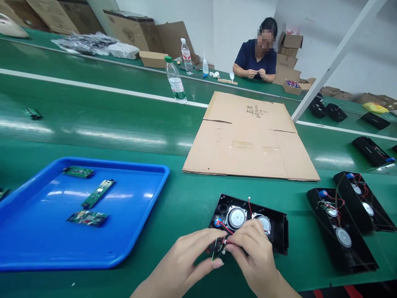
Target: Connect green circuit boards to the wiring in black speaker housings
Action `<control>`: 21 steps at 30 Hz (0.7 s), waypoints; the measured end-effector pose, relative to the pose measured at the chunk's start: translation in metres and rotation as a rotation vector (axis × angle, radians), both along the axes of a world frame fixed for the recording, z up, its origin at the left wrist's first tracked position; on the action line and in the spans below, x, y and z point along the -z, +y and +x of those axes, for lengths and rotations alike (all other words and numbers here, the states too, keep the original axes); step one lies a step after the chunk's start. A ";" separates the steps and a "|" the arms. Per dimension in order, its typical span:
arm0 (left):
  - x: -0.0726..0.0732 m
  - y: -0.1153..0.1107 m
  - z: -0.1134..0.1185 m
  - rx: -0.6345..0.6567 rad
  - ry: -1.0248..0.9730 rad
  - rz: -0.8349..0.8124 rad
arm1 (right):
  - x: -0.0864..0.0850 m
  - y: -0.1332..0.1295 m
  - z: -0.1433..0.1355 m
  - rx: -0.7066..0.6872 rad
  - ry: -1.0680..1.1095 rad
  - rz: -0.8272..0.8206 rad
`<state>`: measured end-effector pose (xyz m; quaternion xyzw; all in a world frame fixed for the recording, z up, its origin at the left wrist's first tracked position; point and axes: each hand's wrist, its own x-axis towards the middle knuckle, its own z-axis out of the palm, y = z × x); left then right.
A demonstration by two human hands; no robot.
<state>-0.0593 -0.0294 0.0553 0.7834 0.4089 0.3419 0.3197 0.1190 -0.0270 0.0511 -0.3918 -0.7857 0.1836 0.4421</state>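
A black speaker housing with two round silver speakers lies on the green table in front of me. Over its lower left corner, my left hand holds a small circuit board by its edges, tilted on its side. The fingers of my right hand pinch a small connector with red wires against that board. A blue round part with red and black wires sits at the housing's left. Another thin red lead with a white plug stands up at the housing's top edge.
A blue tray at the left bears several circuit boards. Flat cardboard lies beyond the housing. More black housings stand at the right. A water bottle is farther back, and a person sits across the line.
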 end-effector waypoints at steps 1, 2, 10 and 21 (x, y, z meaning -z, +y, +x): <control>0.001 -0.001 0.000 -0.001 0.005 0.028 | 0.000 0.001 0.000 -0.003 0.001 0.019; 0.001 -0.002 -0.001 0.003 0.011 0.051 | 0.000 0.002 0.000 -0.012 -0.002 0.031; -0.004 -0.004 0.000 0.011 0.093 0.027 | -0.012 0.007 0.004 -0.126 -0.164 -0.038; -0.010 -0.009 -0.007 -0.164 -0.042 -0.605 | -0.002 0.016 0.092 0.190 -0.397 -0.543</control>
